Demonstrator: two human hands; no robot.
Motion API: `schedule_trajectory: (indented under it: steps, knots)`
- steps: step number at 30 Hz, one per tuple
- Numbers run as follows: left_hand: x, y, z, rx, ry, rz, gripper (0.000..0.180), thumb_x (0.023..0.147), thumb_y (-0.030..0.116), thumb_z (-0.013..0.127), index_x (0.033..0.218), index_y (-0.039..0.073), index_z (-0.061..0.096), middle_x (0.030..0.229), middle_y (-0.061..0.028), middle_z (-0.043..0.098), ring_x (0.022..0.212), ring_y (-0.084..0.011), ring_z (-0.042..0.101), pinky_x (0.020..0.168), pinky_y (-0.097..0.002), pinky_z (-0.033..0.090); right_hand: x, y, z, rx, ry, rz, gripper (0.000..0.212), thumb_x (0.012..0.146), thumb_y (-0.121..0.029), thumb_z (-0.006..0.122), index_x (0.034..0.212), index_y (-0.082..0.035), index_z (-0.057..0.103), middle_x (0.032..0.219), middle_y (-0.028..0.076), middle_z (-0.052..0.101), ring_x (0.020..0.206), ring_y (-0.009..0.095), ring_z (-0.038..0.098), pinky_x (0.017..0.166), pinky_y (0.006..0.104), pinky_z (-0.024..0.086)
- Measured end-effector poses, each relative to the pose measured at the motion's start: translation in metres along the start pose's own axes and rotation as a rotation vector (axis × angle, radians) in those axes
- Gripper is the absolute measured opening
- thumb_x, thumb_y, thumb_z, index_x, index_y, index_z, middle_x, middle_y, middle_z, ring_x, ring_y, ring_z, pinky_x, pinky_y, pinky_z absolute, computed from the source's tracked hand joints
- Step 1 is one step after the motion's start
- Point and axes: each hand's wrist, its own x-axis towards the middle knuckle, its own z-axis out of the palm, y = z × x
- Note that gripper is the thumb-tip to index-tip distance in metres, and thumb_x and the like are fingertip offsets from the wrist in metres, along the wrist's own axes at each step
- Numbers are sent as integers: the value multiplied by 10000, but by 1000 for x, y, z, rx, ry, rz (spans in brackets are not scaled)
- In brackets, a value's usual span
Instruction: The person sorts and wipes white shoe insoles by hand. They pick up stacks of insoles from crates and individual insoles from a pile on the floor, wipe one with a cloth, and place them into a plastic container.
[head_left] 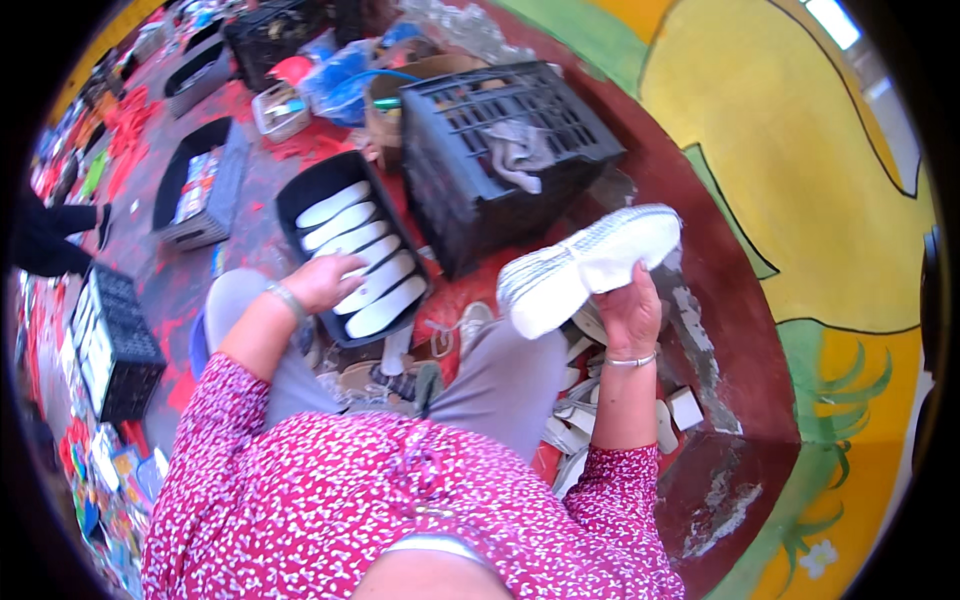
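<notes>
My right hand (632,318) is closed around the near edge of a white shoe sole (585,265). The sole is raised and tilted, with grey ridged lines along its far side. Over a dark basket (288,212), my left hand (325,284) has its fingers stretched out and apart. It is close to a row of white shoe soles (378,283) laid side by side inside, and whether it touches them I cannot tell. Beneath my right forearm lie several loose white pieces (570,415), partly hidden by my leg.
A large black crate (440,190) stands ahead, a grey cloth (520,150) on top. More baskets (228,185) line the red-stained floor on the left, including a dark one with white pieces (135,345). A painted wall (780,170) rises on the right. Another person's leg (70,220) shows far left.
</notes>
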Motion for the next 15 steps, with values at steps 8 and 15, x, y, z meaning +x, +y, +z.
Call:
schedule_trajectory:
  steps: [8,15]
  knots:
    - [-86,66,-48,-1202,230,150,609,827,117,631,1356,96,330,1369,-74,366,1230,-216,412,993,-360,350,-18,133,136,-216,-238,252,314,885,-212,539,1140,-41,473,958,48,611,772,117,609,609,232,470]
    - [-132,63,-33,-691,351,171,538,815,112,656,1302,96,425,1334,-95,381,1203,-216,430,969,-352,373,-26,188,179,-405,-62,350,333,863,-256,544,1110,-38,491,951,64,623,772,134,637,582,231,509]
